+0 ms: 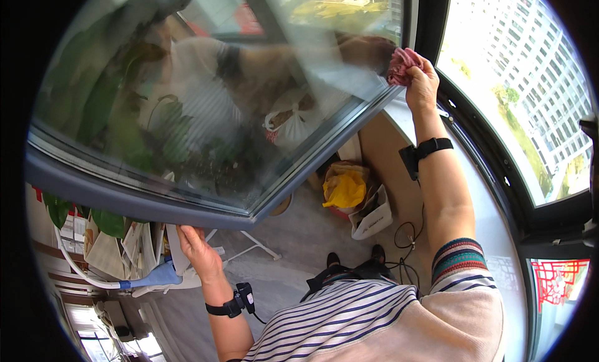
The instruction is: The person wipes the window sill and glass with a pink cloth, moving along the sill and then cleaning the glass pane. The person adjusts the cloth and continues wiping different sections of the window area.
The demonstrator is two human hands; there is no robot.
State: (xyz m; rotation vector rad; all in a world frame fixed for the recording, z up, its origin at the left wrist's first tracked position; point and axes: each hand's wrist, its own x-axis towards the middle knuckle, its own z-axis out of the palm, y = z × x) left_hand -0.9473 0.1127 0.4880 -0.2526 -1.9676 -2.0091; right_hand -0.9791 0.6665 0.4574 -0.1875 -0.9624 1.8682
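Observation:
A swung-out window sash (140, 206) with a dark grey frame fills the upper left, its glass pane (252, 151) showing reflections and some smudges or droplets. My right hand (422, 83) grips a crumpled pink cloth (403, 66) against the pane's right edge, close to the frame. My left hand (199, 249) is at the sash's lower rail, fingertips touching its underside; part of the fingers is hidden behind the rail. Both wrists wear black straps with small devices.
Below the sash stand a bag with yellow plastic (345, 189) and a white paper bag (373, 215). A black cable (406, 264) lies near my feet. Left are a folding rack (255, 245), a blue-and-white handled tool (157, 274) and plant leaves (108, 221). The window frame (486, 142) curves along the right.

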